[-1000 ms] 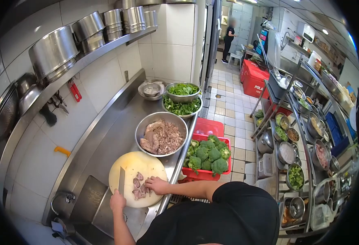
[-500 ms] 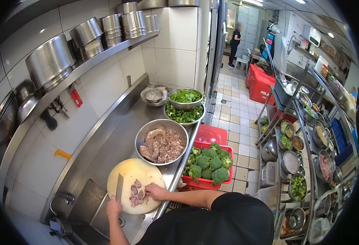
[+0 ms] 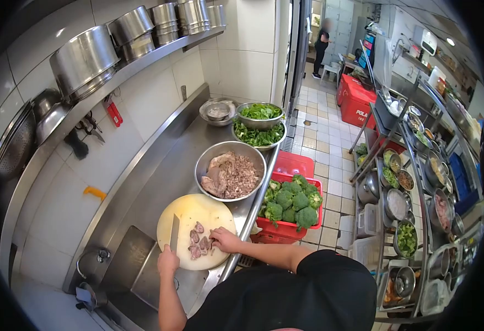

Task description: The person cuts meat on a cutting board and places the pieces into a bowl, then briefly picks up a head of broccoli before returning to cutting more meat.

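My left hand [image 3: 168, 261] is closed round the handle of a cleaver [image 3: 175, 234], its blade upright over the left part of a round, pale cutting board [image 3: 184, 207]. Several small pieces of brownish-pink meat [image 3: 197, 246] lie in a loose cluster on the board. At the cluster's right edge, my right hand [image 3: 226, 240] has its fingers bent down against a piece of meat; the fingertips are partly hidden. Just beyond the board stands a steel bowl [image 3: 199, 172] with chopped meat [image 3: 236, 175] and larger meat pieces on its left side.
Behind are bowls of leafy greens [image 3: 260, 111] and a small steel bowl [image 3: 218, 112]. A red crate [image 3: 320, 207] of broccoli [image 3: 289, 204] sits right of the steel counter [image 3: 159, 171]. Pots [image 3: 85, 60] line the wall shelf. Racks of bowls [image 3: 396, 204] stand right; a person [image 3: 322, 47] is far back.
The camera view has shifted, so the counter and board appear farther right and slightly higher. Both hands keep nearly the same places over the board, the cleaver still in my left.
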The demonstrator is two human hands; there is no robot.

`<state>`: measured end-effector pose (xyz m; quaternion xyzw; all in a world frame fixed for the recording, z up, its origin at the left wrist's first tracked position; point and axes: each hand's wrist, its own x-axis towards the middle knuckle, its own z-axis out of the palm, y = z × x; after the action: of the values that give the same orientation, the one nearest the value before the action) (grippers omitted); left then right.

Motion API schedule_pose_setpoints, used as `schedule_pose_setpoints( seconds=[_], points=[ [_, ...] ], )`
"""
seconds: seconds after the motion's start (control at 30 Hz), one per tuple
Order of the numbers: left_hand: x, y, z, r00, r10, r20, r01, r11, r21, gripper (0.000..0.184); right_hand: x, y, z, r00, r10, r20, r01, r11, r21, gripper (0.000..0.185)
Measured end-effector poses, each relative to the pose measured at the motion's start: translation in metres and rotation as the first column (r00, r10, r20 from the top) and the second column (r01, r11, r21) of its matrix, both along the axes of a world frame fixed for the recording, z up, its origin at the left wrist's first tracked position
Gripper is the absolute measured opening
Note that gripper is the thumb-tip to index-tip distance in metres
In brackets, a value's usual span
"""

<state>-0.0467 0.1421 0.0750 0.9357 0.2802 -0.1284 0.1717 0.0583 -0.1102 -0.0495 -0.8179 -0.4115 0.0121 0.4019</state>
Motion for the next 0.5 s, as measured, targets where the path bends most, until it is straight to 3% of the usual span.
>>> schedule_pose_setpoints(
  seconds=[0.5],
  points=[
    [-0.0002,0.0018,0.0009,1.0,0.007,0.021,-0.007,1.0,-0.015,0.032,-0.0087,0.0002,0.0087,0.998,-0.055,0.015,0.055,0.998,0.001,0.03]
  ],
)
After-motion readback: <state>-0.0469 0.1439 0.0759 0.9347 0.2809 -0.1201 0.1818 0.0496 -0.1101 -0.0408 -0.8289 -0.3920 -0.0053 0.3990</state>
